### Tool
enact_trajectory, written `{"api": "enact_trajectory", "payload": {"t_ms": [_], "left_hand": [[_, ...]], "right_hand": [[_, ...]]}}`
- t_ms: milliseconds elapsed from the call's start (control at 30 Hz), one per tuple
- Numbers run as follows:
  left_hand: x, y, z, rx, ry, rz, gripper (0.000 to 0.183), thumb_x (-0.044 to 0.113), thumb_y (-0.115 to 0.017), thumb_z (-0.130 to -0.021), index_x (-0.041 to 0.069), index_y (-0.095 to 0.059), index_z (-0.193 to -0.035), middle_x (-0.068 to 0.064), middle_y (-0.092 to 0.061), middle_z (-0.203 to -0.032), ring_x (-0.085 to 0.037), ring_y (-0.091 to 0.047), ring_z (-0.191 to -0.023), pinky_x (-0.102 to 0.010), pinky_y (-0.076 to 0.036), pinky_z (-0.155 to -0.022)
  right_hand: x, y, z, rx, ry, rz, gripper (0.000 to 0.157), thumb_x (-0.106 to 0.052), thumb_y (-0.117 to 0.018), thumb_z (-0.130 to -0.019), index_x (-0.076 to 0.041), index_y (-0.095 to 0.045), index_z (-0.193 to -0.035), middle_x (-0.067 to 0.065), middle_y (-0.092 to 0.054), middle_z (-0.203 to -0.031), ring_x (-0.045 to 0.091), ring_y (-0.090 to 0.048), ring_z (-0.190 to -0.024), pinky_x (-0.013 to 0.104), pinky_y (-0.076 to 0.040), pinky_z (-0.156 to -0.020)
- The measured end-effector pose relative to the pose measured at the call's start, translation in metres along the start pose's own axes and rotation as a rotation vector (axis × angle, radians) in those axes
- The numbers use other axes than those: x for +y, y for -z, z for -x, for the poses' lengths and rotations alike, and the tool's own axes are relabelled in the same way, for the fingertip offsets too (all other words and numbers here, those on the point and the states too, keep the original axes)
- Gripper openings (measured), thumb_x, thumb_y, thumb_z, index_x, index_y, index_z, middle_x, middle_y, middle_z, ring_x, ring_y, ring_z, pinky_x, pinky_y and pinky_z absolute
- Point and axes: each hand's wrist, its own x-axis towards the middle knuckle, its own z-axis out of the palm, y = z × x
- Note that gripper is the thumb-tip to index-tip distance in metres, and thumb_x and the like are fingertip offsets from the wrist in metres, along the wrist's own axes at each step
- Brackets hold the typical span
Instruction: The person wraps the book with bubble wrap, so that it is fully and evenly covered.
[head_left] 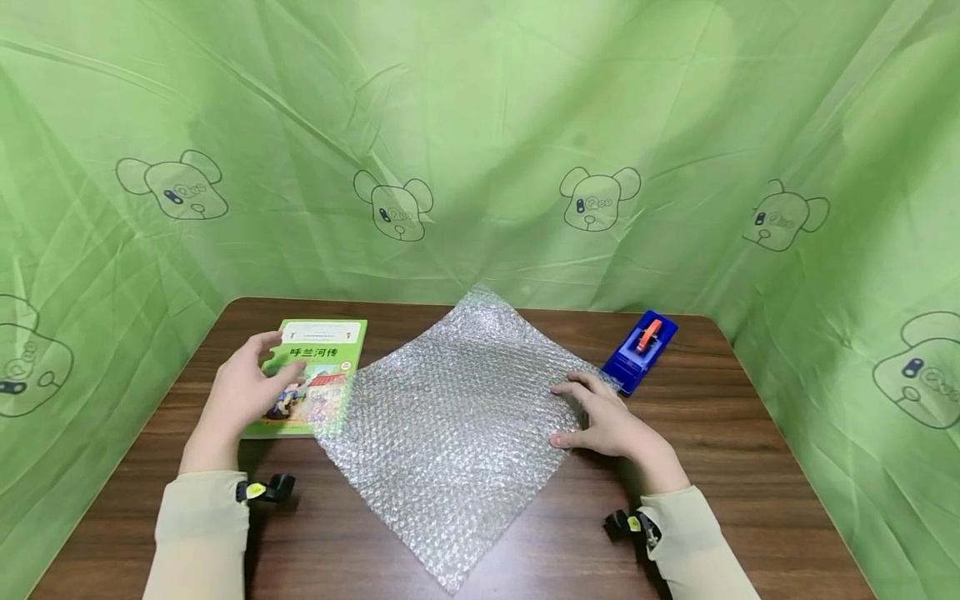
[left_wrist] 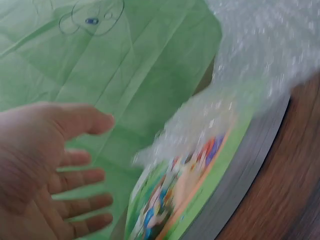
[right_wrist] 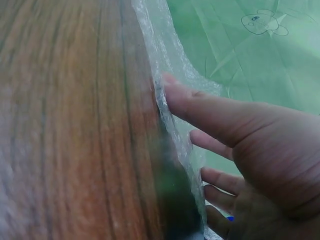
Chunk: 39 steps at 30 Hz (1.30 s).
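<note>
A sheet of bubble wrap [head_left: 450, 417] lies in a diamond shape across the middle of the table, its left corner over a green book [head_left: 322, 333] with a picture cover. My left hand [head_left: 243, 383] hovers over the book's left side, fingers spread and holding nothing; in the left wrist view the hand [left_wrist: 65, 170] is apart from the book [left_wrist: 200, 190]. At the sheet's right corner, my right hand [head_left: 607, 417] rests with fingers loosely extended. The right wrist view shows its thumb and fingertips against the edge of the bubble wrap [right_wrist: 172, 115].
A blue packaged item [head_left: 637, 354] with an orange-red part lies at the back right of the table, just beyond the right hand. Green curtains [head_left: 480, 125] with bear drawings enclose the brown wooden table [head_left: 750, 467] at the back and sides.
</note>
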Motion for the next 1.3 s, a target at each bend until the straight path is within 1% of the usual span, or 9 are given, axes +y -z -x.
{"api": "enact_trajectory", "payload": {"t_ms": [100, 167, 333, 433, 500, 767, 900, 1100, 1300], "left_hand": [[-0.009, 0.005, 0.001, -0.031, 0.048, -0.048, 0.083, 0.046, -0.067, -0.107, -0.012, -0.04, -0.16, -0.04, -0.05, -0.153, -0.061, -0.052, -0.131, -0.076, -0.045, -0.101], [-0.014, 0.007, 0.002, -0.058, 0.083, -0.059, 0.086, 0.049, -0.065, -0.107, -0.013, -0.037, -0.16, -0.042, -0.049, -0.153, -0.062, -0.05, -0.133, -0.077, -0.044, -0.103], [-0.024, 0.009, 0.004, -0.125, 0.161, -0.046, 0.096, 0.059, -0.061, -0.108, -0.012, -0.031, -0.164, -0.042, -0.048, -0.152, -0.062, -0.049, -0.134, -0.075, -0.047, -0.099], [-0.029, 0.008, 0.004, -0.158, 0.186, -0.063, 0.1, 0.063, -0.061, -0.106, -0.013, -0.03, -0.163, -0.043, -0.047, -0.152, -0.063, -0.048, -0.134, -0.076, -0.047, -0.099], [-0.031, 0.006, 0.002, -0.17, 0.185, -0.093, 0.102, 0.063, -0.062, -0.105, -0.016, -0.031, -0.162, -0.045, -0.046, -0.152, -0.065, -0.047, -0.135, -0.078, -0.046, -0.101], [-0.031, -0.002, 0.0, -0.14, 0.15, -0.177, 0.105, 0.063, -0.071, -0.1, -0.025, -0.041, -0.15, -0.05, -0.052, -0.142, -0.068, -0.051, -0.128, -0.077, -0.046, -0.103], [-0.032, -0.005, 0.002, -0.12, 0.172, -0.19, 0.11, 0.067, -0.074, -0.096, -0.025, -0.044, -0.148, -0.05, -0.054, -0.138, -0.069, -0.049, -0.126, -0.078, -0.044, -0.103], [-0.033, -0.012, 0.002, -0.107, 0.19, -0.215, 0.111, 0.072, -0.077, -0.09, -0.025, -0.05, -0.139, -0.044, -0.061, -0.121, -0.062, -0.043, -0.122, -0.076, -0.034, -0.105], [-0.036, -0.016, 0.001, -0.103, 0.225, -0.168, 0.118, 0.07, -0.079, -0.09, -0.025, -0.042, -0.148, -0.048, -0.053, -0.134, -0.064, -0.033, -0.133, -0.076, -0.029, -0.109]], "right_hand": [[0.001, 0.0, 0.0, 0.002, 0.002, 0.0, 0.079, -0.049, -0.093, -0.086, -0.017, -0.063, -0.151, 0.022, -0.038, -0.17, 0.054, -0.029, -0.158, 0.081, -0.025, -0.121], [0.001, 0.0, 0.0, 0.004, 0.005, 0.006, 0.079, -0.049, -0.093, -0.086, -0.017, -0.063, -0.151, 0.023, -0.038, -0.169, 0.054, -0.03, -0.157, 0.082, -0.025, -0.12], [-0.001, 0.001, 0.0, 0.005, 0.004, 0.014, 0.079, -0.049, -0.093, -0.087, -0.017, -0.063, -0.152, 0.023, -0.039, -0.169, 0.055, -0.031, -0.156, 0.083, -0.026, -0.119], [-0.002, 0.001, 0.0, 0.003, -0.002, 0.011, 0.078, -0.048, -0.093, -0.086, -0.017, -0.063, -0.152, 0.023, -0.039, -0.169, 0.055, -0.031, -0.157, 0.082, -0.026, -0.12], [-0.003, 0.001, 0.0, 0.002, -0.005, 0.006, 0.078, -0.047, -0.094, -0.086, -0.016, -0.063, -0.151, 0.023, -0.039, -0.169, 0.055, -0.029, -0.157, 0.082, -0.025, -0.12], [-0.001, 0.0, 0.0, 0.013, -0.018, -0.005, 0.079, -0.047, -0.095, -0.084, -0.016, -0.064, -0.15, 0.023, -0.038, -0.17, 0.054, -0.027, -0.159, 0.082, -0.024, -0.121], [-0.002, -0.001, -0.001, 0.011, -0.021, -0.003, 0.079, -0.049, -0.095, -0.084, -0.017, -0.064, -0.149, 0.022, -0.038, -0.17, 0.054, -0.027, -0.158, 0.082, -0.024, -0.121], [-0.002, 0.0, -0.001, 0.005, -0.034, -0.001, 0.08, -0.051, -0.094, -0.084, -0.019, -0.063, -0.151, 0.022, -0.037, -0.171, 0.056, -0.027, -0.158, 0.084, -0.025, -0.118], [-0.003, 0.0, -0.001, 0.001, -0.042, -0.004, 0.08, -0.052, -0.093, -0.085, -0.02, -0.062, -0.152, 0.022, -0.036, -0.171, 0.056, -0.027, -0.158, 0.085, -0.025, -0.118]]}}
